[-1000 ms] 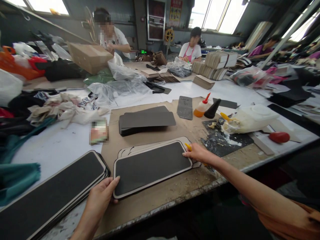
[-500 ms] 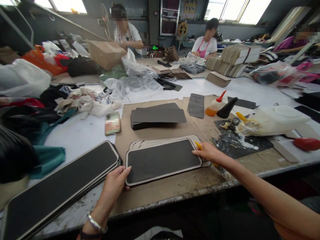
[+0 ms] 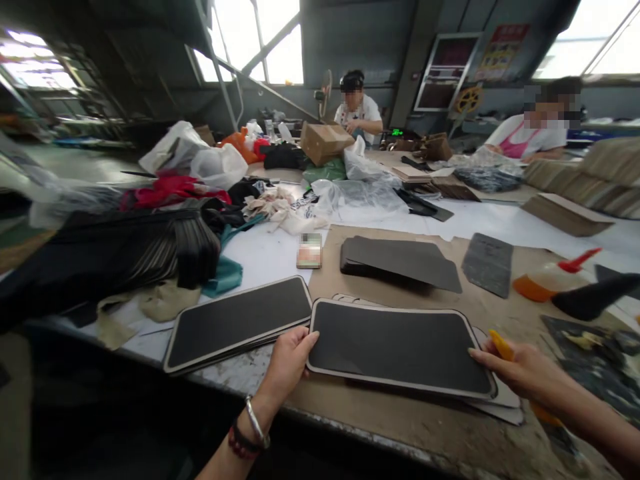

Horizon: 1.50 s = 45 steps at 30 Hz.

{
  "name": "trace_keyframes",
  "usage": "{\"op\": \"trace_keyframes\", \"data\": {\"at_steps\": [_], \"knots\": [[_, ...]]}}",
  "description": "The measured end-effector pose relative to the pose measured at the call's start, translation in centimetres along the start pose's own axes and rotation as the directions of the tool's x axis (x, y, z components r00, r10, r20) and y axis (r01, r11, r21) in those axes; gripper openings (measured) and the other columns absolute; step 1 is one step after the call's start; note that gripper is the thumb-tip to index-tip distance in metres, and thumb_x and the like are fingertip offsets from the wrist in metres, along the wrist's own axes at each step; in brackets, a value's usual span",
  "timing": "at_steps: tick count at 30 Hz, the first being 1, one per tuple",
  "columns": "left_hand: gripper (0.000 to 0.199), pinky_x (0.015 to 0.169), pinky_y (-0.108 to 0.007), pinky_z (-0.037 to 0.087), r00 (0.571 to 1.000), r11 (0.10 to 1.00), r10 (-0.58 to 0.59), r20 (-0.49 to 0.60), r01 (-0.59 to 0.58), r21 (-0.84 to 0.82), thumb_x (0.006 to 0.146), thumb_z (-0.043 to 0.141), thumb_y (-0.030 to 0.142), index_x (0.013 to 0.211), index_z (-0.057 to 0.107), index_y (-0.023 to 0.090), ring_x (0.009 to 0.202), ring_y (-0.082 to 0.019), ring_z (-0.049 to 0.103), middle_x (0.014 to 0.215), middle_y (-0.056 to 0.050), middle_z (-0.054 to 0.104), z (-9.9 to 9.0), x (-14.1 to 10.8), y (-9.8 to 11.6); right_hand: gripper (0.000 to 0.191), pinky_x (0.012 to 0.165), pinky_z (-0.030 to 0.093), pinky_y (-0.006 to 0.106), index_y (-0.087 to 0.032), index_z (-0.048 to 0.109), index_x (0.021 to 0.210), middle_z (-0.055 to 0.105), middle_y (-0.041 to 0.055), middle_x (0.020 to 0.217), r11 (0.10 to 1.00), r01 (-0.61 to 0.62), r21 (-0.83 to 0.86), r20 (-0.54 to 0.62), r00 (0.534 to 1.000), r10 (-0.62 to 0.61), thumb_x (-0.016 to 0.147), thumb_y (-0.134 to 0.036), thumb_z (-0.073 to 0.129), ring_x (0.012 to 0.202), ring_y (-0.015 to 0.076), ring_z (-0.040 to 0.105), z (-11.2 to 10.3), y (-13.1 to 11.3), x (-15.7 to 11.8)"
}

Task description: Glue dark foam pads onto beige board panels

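Note:
A black rectangular panel (image 3: pixel 400 347) with rounded corners and a pale border is held near the table's front edge. My left hand (image 3: pixel 286 360) pinches its left end, thumb on top. At the opposite end my right hand (image 3: pixel 525 370) grips the panel's edge, with a yellow-handled tool (image 3: pixel 501 347) also held in it; the tool's working end is not clear. Beneath the panel lie pale-edged pieces (image 3: pixel 507 407), mostly covered. To the left is a stack of similar bordered panels (image 3: pixel 245 320). Plain dark boards (image 3: pixel 400 260) are piled just behind.
On the right stand a glue bottle (image 3: pixel 545 280) with a red nozzle and a black cone-shaped object (image 3: pixel 595 297). Black material (image 3: pixel 135 253) is heaped at left, beside teal cloth (image 3: pixel 225 277). Two co-workers sit across the table, behind a cardboard box (image 3: pixel 325 141) and plastic bags.
My view has swung to the left. Both hands have shifted the black panel left relative to the pieces under it, nearer the left stack, and it appears slightly raised.

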<state>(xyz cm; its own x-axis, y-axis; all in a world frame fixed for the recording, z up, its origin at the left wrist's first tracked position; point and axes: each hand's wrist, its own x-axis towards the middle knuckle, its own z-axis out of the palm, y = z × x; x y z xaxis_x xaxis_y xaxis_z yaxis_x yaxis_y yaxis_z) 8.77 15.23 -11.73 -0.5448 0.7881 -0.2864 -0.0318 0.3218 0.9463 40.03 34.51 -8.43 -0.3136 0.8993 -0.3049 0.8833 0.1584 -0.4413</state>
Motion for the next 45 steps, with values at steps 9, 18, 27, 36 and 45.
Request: {"op": "trace_keyframes", "data": {"at_steps": [9, 18, 27, 36, 45], "knots": [[0.038, 0.031, -0.020, 0.032, 0.950, 1.000, 0.002, -0.311, -0.007, -0.014, 0.059, 0.057, 0.055, 0.057, 0.052, 0.017, 0.037, -0.008, 0.037, 0.044, 0.007, 0.040, -11.4, -1.3, -0.3, 0.038, 0.041, 0.025, 0.026, -0.022, 0.042, 0.054, 0.036, -0.0023, 0.045, 0.955, 0.275, 0.111, 0.127, 0.949, -0.288, 0.060, -0.059, 0.049, 0.039, 0.0105, 0.030, 3.7, -14.3, 3.6], [0.042, 0.032, -0.019, 0.028, 0.880, 0.999, -0.025, -0.475, 0.034, 0.010, 0.054, 0.058, 0.058, 0.057, 0.053, 0.017, 0.035, -0.007, 0.037, 0.041, 0.006, 0.044, -20.4, -1.8, -1.6, 0.024, 0.043, 0.026, 0.022, -0.019, 0.041, 0.056, 0.037, -0.0062, 0.043, 0.926, 0.354, 0.128, 0.287, 0.881, -0.377, 0.074, -0.030, 0.053, 0.038, 0.0073, 0.033, 9.2, -26.6, 5.4], [0.042, 0.036, -0.021, 0.025, 0.882, 0.983, -0.021, -0.472, 0.104, 0.151, 0.058, 0.053, 0.060, 0.057, 0.052, 0.018, 0.036, -0.008, 0.034, 0.041, 0.006, 0.042, -22.8, -1.3, -2.8, 0.028, 0.039, 0.024, 0.020, -0.018, 0.041, 0.056, 0.035, -0.0083, 0.038, 0.947, 0.288, 0.140, 0.363, 0.875, -0.320, 0.080, -0.023, 0.052, 0.034, 0.0048, 0.030, 11.5, -29.1, 6.0], [0.033, 0.053, -0.028, 0.038, 0.847, 0.896, 0.009, -0.532, 0.229, 0.381, 0.064, 0.053, 0.050, 0.075, 0.060, 0.019, 0.055, -0.019, 0.053, 0.055, 0.000, 0.056, -23.0, -2.0, -2.8, 0.029, 0.041, 0.026, 0.021, -0.017, 0.045, 0.055, 0.038, -0.0066, 0.041, 0.950, 0.311, -0.014, 0.371, 0.884, -0.284, 0.081, -0.024, 0.054, 0.036, 0.0055, 0.034, 12.4, -28.6, 6.5], [0.051, 0.067, -0.029, 0.046, 0.786, 0.837, 0.121, -0.606, 0.247, 0.488, 0.067, 0.051, 0.053, 0.103, 0.060, 0.019, 0.069, -0.022, 0.063, 0.075, -0.004, 0.067, -22.1, -4.5, -0.1, 0.033, 0.055, 0.034, 0.023, -0.014, 0.057, 0.059, 0.064, 0.0075, 0.068, 0.900, 0.384, -0.205, 0.286, 0.903, -0.320, 0.084, -0.035, 0.052, 0.062, 0.0147, 0.057, 10.2, -28.7, 6.3]]}}
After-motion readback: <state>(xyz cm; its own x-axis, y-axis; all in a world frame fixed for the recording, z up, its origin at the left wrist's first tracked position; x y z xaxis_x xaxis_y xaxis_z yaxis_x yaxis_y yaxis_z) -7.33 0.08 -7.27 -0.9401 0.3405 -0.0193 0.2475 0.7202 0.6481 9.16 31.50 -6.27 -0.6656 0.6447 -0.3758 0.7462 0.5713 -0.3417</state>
